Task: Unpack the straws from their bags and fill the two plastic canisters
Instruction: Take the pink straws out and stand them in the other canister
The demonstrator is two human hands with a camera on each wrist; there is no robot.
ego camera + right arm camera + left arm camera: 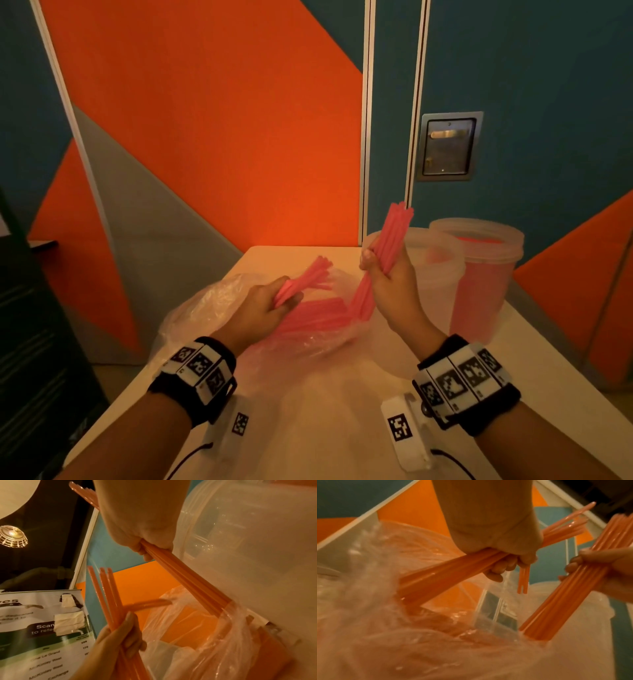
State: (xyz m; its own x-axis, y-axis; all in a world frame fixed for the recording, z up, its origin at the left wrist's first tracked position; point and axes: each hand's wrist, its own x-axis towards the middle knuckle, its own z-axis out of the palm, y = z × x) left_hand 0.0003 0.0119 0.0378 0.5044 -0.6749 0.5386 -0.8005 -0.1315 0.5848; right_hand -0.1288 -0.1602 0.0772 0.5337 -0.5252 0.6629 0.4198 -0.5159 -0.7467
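My left hand grips a splayed bunch of pink straws over the clear plastic bag, which lies on the table with more straws inside. My right hand grips a tighter, nearly upright bunch of straws whose lower ends reach the bag's mouth. Two clear plastic canisters stand at the back right: the nearer canister behind my right hand, the farther canister packed with pink straws. The left wrist view shows my left hand around its straws; the right wrist view shows my right hand around its straws.
The white table has its far edge against an orange, grey and teal panel wall. A metal recessed latch plate sits in the teal panel above the canisters. A printed sign shows in the right wrist view.
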